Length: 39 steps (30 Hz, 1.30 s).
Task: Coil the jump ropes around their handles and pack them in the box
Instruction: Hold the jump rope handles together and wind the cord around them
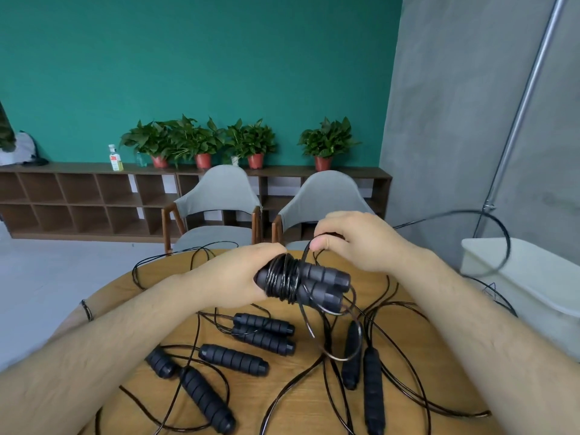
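Left hand (232,277) grips the paired handles (328,274), half buried under coiled rope (282,281). Right hand (354,243), curled, seemingly pinches its loose length.

Loose black ribbed jump rope handles (233,359) lie across a round wooden table (301,406). Above them the left hand (232,277) grips a wound pair of handles (323,281), the right hand (354,240) pinching the loose cord (305,257). Two grey chairs (219,189) stand behind, a white plastic box (533,277) to the right.
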Available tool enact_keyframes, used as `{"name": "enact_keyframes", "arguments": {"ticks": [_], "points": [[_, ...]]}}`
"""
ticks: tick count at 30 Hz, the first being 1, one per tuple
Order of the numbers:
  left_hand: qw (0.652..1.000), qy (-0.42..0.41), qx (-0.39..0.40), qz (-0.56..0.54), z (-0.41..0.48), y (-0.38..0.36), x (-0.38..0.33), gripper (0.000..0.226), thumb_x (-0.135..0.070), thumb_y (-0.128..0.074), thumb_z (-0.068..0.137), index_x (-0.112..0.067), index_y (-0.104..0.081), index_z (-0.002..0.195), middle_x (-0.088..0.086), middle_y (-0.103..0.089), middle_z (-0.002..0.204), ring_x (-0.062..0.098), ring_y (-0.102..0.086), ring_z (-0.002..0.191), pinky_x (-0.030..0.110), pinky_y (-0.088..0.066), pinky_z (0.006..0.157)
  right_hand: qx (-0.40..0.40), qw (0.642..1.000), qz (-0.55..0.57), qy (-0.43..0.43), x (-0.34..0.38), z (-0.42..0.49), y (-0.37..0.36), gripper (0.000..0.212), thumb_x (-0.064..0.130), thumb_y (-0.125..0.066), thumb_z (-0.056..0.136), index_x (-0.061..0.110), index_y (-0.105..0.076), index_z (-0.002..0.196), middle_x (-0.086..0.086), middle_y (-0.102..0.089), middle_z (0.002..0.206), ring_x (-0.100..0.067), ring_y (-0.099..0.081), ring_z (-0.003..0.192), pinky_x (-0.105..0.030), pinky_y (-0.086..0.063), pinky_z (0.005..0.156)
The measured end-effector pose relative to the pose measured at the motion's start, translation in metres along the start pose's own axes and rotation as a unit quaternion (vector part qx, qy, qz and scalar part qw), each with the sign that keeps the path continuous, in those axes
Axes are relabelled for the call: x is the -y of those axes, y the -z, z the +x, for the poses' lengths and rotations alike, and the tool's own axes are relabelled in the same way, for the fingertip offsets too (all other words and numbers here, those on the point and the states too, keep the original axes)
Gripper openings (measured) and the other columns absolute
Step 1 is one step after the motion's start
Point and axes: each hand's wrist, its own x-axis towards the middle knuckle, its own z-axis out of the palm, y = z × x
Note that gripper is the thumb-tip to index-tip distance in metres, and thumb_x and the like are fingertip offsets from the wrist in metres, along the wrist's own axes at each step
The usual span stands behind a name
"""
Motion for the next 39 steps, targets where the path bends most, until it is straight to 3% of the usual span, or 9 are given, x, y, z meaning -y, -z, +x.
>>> {"name": "enact_keyframes", "arguments": {"ticks": [3,6,9,12,16,23,29,35,39], "points": [[0.994,0.004,-0.068,-0.086,0.001,0.001,-0.008,0.031,-0.028,-0.076,0.085,-0.030,-0.058,0.111,-0.010,-0.065,0.094,0.007,-0.064,0.089,0.022,-0.052,0.071,-0.030,0.993,0.114,-0.002,-0.004,-0.004,-0.008,0.015,0.031,-0.056,0.100,0.036,-0.064,0.087,0.012,-0.065,0.085,-0.003,-0.061,0.083,-0.033,-0.053,0.079],[0.981,0.048,-0.115,-0.149,0.008,0.005,-0.012,0.040,-0.021,-0.080,0.084,-0.037,-0.055,0.111,-0.012,-0.066,0.090,0.006,-0.065,0.081,0.019,-0.050,0.066,-0.019,0.982,0.167,-0.083,0.000,-0.009,-0.025,0.024,0.004,-0.050,0.101,0.021,-0.067,0.098,0.011,-0.055,0.079,0.002,-0.051,0.073,-0.025,-0.049,0.076],[0.971,0.092,-0.154,-0.158,0.015,0.003,-0.013,0.044,-0.015,-0.078,0.082,-0.033,-0.055,0.114,-0.010,-0.067,0.091,0.006,-0.064,0.082,0.020,-0.051,0.065,-0.052,0.980,0.174,-0.082,0.003,-0.009,-0.054,0.025,0.016,-0.044,0.105,0.019,-0.066,0.092,0.003,-0.064,0.083,-0.013,-0.061,0.079,-0.047,-0.054,0.083],[0.959,0.155,-0.196,-0.133,0.022,-0.001,-0.012,0.041,-0.011,-0.073,0.082,-0.027,-0.053,0.114,-0.007,-0.064,0.091,0.006,-0.061,0.078,0.016,-0.044,0.058,-0.015,0.972,0.189,-0.141,0.017,-0.010,-0.062,0.035,0.040,-0.034,0.108,0.026,-0.060,0.088,0.002,-0.060,0.078,-0.018,-0.058,0.072,-0.040,-0.052,0.076],[0.951,0.212,-0.225,-0.009,0.026,-0.001,-0.001,0.039,-0.013,-0.067,0.084,-0.022,-0.049,0.117,-0.005,-0.059,0.099,0.016,-0.060,0.083,0.027,-0.041,0.059,0.004,0.973,0.180,-0.146,0.031,-0.014,-0.068,0.035,0.039,-0.031,0.108,0.024,-0.061,0.097,0.009,-0.054,0.074,-0.006,-0.052,0.066,-0.025,-0.040,0.061],[0.928,0.277,-0.114,0.222,0.027,-0.007,0.011,0.046,-0.017,-0.068,0.089,-0.013,-0.043,0.127,0.007,-0.057,0.114,0.026,-0.065,0.092,0.030,-0.045,0.062,0.063,0.994,-0.041,-0.075,0.054,-0.023,-0.058,0.021,0.029,-0.037,0.109,0.017,-0.053,0.108,0.005,-0.050,0.083,-0.017,-0.053,0.075,-0.030,-0.044,0.065],[0.940,0.222,-0.034,0.256,0.025,-0.014,0.014,0.042,-0.014,-0.065,0.091,-0.017,-0.045,0.127,0.005,-0.057,0.114,0.025,-0.065,0.098,0.036,-0.057,0.077,0.001,0.976,-0.216,0.033,0.045,-0.015,-0.009,0.026,0.042,-0.043,0.106,0.023,-0.060,0.107,0.006,-0.056,0.090,-0.018,-0.063,0.091,-0.032,-0.043,0.067],[0.987,0.085,0.039,0.133,0.012,-0.010,0.015,0.039,-0.020,-0.067,0.089,-0.029,-0.051,0.123,-0.012,-0.054,0.105,0.014,-0.060,0.097,0.035,-0.055,0.083,0.001,0.979,-0.189,0.072,0.009,-0.003,0.010,0.046,0.065,-0.037,0.095,0.031,-0.067,0.104,0.014,-0.055,0.091,-0.014,-0.058,0.093,-0.035,-0.047,0.076],[0.997,0.031,0.009,0.063,0.004,-0.007,0.014,0.039,-0.023,-0.071,0.088,-0.032,-0.054,0.123,-0.015,-0.057,0.105,0.006,-0.059,0.096,0.029,-0.053,0.082,0.013,0.994,-0.104,0.035,-0.011,-0.001,-0.006,0.050,0.067,-0.030,0.091,0.030,-0.063,0.092,0.010,-0.057,0.087,-0.010,-0.054,0.084,-0.034,-0.047,0.071]]}}
